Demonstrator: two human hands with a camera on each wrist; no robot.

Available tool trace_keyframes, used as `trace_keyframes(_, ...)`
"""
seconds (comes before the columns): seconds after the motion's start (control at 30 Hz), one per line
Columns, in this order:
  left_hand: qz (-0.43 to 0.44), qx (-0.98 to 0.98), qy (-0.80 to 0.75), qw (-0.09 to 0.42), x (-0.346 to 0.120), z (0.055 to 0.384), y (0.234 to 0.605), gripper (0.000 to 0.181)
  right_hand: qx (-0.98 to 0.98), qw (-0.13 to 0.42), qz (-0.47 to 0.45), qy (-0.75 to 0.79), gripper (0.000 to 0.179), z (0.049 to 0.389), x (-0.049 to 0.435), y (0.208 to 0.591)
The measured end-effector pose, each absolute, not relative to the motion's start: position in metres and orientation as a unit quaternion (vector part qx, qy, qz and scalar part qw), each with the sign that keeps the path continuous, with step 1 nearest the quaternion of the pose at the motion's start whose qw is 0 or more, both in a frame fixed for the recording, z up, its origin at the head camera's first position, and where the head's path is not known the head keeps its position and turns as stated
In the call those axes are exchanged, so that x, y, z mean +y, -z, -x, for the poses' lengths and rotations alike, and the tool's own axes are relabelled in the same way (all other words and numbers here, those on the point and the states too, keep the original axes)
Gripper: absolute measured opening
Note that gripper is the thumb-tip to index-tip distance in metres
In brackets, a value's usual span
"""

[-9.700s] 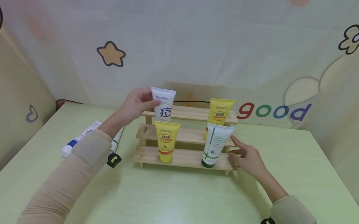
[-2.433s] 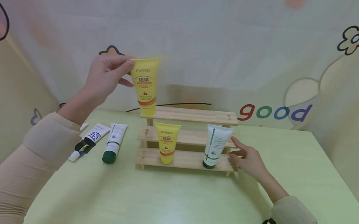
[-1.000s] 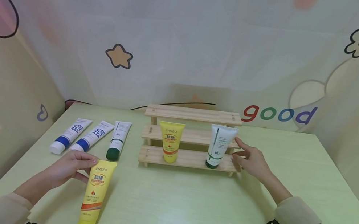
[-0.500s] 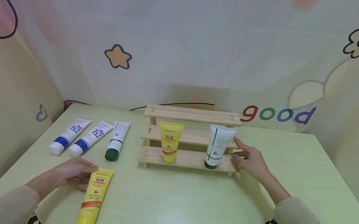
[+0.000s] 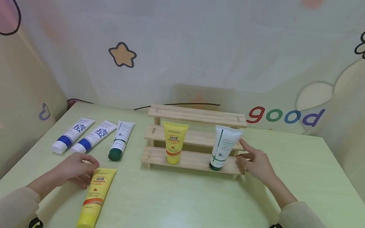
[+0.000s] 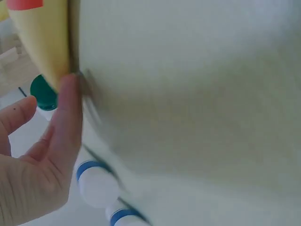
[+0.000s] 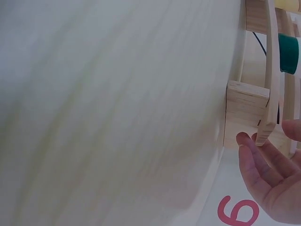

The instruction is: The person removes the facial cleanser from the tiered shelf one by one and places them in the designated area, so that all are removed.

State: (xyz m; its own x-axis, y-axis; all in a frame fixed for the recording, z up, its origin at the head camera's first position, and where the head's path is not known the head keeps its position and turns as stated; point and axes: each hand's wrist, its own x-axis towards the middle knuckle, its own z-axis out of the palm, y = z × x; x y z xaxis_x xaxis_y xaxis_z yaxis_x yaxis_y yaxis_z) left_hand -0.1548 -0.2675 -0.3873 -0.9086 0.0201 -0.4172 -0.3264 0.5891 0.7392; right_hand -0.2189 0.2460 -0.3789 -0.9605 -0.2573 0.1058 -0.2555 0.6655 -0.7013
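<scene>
A yellow squeeze tube (image 5: 96,198) lies face up on the table at the front left. My left hand (image 5: 76,169) is beside its flat top end; in the left wrist view the thumb (image 6: 19,113) stands away from the tube and a fingertip reaches its edge. My right hand (image 5: 257,164) holds the right end of a three-step wooden rack (image 5: 191,160), fingers and thumb on either side of the shelf end (image 7: 265,134). On the lowest step stand another yellow tube (image 5: 174,144) and a white tube with a green cap (image 5: 223,150).
Two white tubes with blue bands, one (image 5: 73,136) left of the other (image 5: 94,137), lie at the left of the table (image 5: 192,211). Next to them lies a white tube with a green cap (image 5: 121,141). A patterned cloth (image 5: 189,48) hangs behind.
One blue-banded tube and one yellow tube have left the rack for the table. My left hand lowered the yellow tube and loosened its grip. The right hand stays at the rack.
</scene>
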Motion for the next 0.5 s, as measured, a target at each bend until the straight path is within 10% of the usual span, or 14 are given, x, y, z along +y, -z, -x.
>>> trace_keyframes(0.5,-0.071,0.895,-0.439,0.042,-0.223,0.162,0.331,0.048,0.91,0.011,0.138,0.39,0.062,0.219,0.247,0.378)
